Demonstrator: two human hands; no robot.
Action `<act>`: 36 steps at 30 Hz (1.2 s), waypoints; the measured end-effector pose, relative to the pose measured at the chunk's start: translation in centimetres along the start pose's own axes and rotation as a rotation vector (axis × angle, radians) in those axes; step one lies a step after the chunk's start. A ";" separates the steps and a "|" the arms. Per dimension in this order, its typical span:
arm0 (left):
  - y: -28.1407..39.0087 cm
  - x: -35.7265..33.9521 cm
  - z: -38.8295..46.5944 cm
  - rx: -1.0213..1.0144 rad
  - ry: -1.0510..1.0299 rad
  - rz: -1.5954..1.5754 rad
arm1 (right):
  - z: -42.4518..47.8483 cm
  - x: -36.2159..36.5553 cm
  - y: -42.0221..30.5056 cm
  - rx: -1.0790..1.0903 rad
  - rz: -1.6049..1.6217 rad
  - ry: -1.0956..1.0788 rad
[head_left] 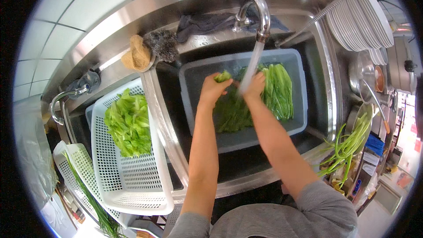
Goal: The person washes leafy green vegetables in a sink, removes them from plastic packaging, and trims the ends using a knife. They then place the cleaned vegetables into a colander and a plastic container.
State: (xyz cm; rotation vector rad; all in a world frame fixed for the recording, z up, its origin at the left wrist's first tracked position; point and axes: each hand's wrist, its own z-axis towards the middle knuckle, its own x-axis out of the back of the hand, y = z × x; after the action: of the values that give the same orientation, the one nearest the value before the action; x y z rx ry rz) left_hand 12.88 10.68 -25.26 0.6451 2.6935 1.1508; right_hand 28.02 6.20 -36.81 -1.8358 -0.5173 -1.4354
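Observation:
My left hand is closed around a small bunch of leafy greens above the left part of a grey plastic tub. To its right, my right hand reaches in at the edge of the long green leafy vegetables on the tub's right side. Running water from the chrome faucet partly covers this hand, so its grip is unclear. Darker leaves lie under water between and below my hands. The tub sits inside a stainless steel sink basin.
Left of the divider, a white perforated basket holds loose lettuce leaves. A steel wool scrubber and a tan sponge rest on the ledge. Stacked white plates and long green beans stand at the right.

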 end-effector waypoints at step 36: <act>-5.3 -0.4 0.4 -0.279 0.255 -0.110 | -2.0 9.8 -2.6 0.178 0.753 -0.698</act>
State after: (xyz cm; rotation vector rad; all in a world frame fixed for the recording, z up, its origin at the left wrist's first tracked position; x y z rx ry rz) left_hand 11.58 7.53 -29.41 0.3230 2.6473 1.6353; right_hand 27.74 5.14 -26.50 -2.0376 -0.2114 -0.2323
